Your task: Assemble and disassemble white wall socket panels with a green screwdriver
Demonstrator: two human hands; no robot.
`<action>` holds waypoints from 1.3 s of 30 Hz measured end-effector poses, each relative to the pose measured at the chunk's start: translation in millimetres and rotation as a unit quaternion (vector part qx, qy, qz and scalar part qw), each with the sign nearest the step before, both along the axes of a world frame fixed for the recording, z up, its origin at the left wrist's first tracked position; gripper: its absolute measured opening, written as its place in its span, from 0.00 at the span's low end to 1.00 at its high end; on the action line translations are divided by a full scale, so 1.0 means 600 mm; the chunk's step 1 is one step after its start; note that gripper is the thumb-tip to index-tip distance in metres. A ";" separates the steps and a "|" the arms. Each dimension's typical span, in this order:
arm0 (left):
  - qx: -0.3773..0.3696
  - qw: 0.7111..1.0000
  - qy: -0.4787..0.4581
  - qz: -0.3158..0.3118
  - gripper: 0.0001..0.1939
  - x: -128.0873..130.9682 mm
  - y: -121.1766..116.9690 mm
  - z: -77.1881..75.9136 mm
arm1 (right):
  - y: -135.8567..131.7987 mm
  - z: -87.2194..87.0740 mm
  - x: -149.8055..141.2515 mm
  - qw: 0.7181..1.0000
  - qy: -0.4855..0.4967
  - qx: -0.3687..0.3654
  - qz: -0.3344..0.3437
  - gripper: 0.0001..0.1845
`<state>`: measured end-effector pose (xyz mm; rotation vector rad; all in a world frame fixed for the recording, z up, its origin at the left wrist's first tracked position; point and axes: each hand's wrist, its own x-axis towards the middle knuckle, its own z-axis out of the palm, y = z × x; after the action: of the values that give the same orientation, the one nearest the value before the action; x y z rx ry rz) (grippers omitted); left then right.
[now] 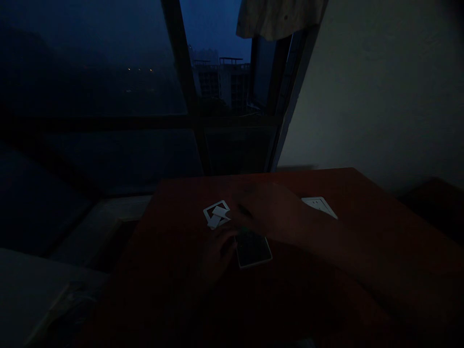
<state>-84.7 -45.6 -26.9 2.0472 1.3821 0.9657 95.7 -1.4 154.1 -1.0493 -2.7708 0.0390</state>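
Note:
On a reddish-brown table (174, 203), my left hand (215, 253) has curved fingers, with the thumb apart from the others. Its fingertips are at the left edge of a dark rectangular panel with a pale rim (253, 250). My right hand (266, 208) reaches across from the right above the panel's far end, blurred by motion and dimness. Whether it holds anything is unclear. By its fingertips lie a white square frame (206, 212) and small white flat pieces (219, 211), partly overlapping. Beyond my right forearm lies a white socket plate with slots (321, 205), partly hidden.
The room is very dark. A large window with dark bars (195, 121) stands behind the table, and a short curtain (279, 19) hangs at its top. A pale wall (373, 96) rises on the right. A white surface (43, 285) shows at lower left.

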 end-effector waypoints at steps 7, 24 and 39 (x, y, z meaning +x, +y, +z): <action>0.002 0.999 0.030 -0.016 0.18 -0.005 0.000 -0.008 | -0.014 0.009 0.007 1.000 -0.006 -0.007 0.025 0.09; -0.032 0.995 0.073 -0.060 0.42 -0.001 -0.004 -0.010 | -0.018 0.001 -0.001 1.000 0.008 0.012 0.007 0.13; -0.023 0.993 0.093 -0.063 0.42 0.001 -0.003 -0.012 | -0.017 -0.008 0.003 0.999 0.017 0.027 0.029 0.12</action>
<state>-84.3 -47.3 -33.9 2.2054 1.3346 0.6994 97.6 -11.5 149.5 -0.9463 -2.7562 -0.0097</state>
